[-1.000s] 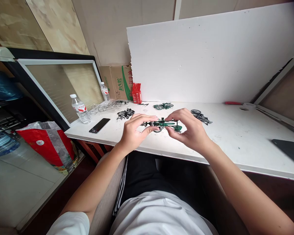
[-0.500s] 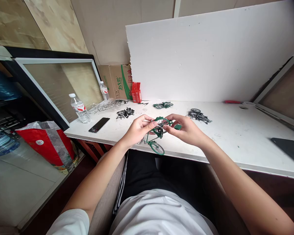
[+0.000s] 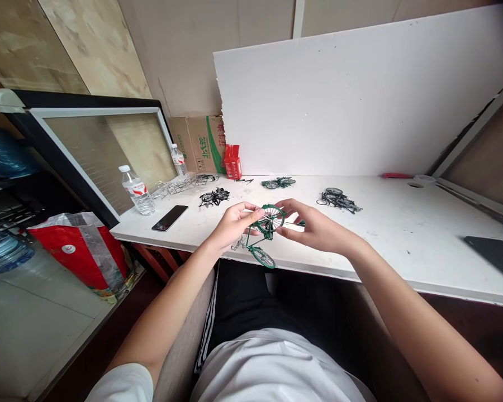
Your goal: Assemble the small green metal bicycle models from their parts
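Observation:
A small green model bicycle (image 3: 263, 237) hangs tilted over the near edge of the white table (image 3: 402, 234), one wheel up and one wheel down. My left hand (image 3: 232, 226) is closed on its frame from the left. My right hand (image 3: 314, 226) touches the upper wheel from the right, its fingers pinched near a small green part. Another green model bicycle (image 3: 279, 182) lies flat farther back on the table. Two dark heaps of bicycle parts lie on the table, one (image 3: 214, 196) to the left and one (image 3: 338, 199) to the right.
A black phone (image 3: 170, 217) and a water bottle (image 3: 136, 190) stand at the table's left end, with wire parts (image 3: 180, 184), a second bottle (image 3: 179, 161), a red box (image 3: 233, 162) and a cardboard carton (image 3: 201, 142) behind. A white foam board (image 3: 360, 95) backs the table. A dark pad (image 3: 492, 254) lies far right.
The green bicycle went from lying level between both hands to hanging tilted with one wheel below the table edge. Both hands dropped slightly toward me.

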Available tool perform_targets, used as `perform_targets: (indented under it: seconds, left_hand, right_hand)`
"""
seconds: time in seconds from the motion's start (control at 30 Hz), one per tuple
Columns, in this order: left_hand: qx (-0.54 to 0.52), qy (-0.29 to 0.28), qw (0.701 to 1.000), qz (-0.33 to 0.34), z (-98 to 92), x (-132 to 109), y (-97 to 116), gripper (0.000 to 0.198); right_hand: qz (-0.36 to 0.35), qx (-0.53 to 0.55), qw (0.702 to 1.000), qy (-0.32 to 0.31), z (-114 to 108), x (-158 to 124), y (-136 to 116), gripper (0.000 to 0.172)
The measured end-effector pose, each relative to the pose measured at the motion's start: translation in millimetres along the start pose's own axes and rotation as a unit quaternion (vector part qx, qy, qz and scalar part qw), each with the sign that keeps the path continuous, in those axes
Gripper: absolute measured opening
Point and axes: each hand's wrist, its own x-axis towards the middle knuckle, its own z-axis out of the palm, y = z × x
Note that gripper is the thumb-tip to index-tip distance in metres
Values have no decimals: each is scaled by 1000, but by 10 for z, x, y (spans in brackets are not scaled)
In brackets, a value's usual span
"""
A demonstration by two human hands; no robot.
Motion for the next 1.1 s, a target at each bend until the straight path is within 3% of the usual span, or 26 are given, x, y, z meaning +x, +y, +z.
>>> perform_targets:
  seconds: [0.13,0.2,0.3,0.4,0.53,0.73,0.9,1.1]
  left_hand:
    - [-16,9,1000,12,-118,81,-61,50]
    - [-26,20,999,11,-192,123,-69,50]
    - [-40,58,998,8,-290,184,-62,49]
    - [-51,87,995,7,-356,247,-68,48]
    - [-69,107,992,5,-402,337,-103,45]
    - [-98,135,986,10,-443,406,-89,39]
    - [-109,137,985,5,-481,376,-67,36]
    - [-118,113,987,-3,-461,367,-106,34]
  right_hand:
    - [22,-34,998,-54,-121,-57,195,95]
    - [46,-49,993,-93,-202,-72,347,100]
    - [136,-103,973,-157,-254,-38,572,89]
    - [179,-156,957,-167,-154,77,739,64]
    - [137,-191,964,-126,137,249,909,42]
    - [56,-261,958,-107,483,285,1098,45]
    - [34,-257,961,-101,591,268,1103,38]
    - [7,-239,967,-87,648,284,903,21]
